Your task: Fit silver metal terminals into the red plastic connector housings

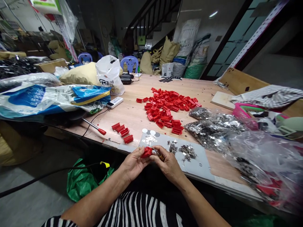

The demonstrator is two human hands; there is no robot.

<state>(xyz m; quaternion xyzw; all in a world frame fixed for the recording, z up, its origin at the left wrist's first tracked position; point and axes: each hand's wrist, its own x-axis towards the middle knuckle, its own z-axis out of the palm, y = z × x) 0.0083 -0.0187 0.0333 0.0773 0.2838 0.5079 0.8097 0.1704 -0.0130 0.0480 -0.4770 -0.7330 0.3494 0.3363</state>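
My left hand (135, 164) is closed round a small red plastic housing (147, 152) just off the table's front edge. In my right hand (169, 163) is a slim pointed metal tool with a brownish handle (161, 156), its tip close against the red part. Whether the tip touches inside the part is too small to tell. On the grey mat (201, 164) beyond my hands lie a pile of small shiny plates (150, 139) and two heaps of little metal pieces (187, 152). Several red housings (128, 139) sit apart on the left.
A large heap of red housings (170, 102) covers mid-table. Clear bags of metal parts (205, 130) and a pink basket (243, 110) stand right. A red-handled lever (100, 130), a white device with a cable (115, 102) and blue-white sacks (47, 97) are left.
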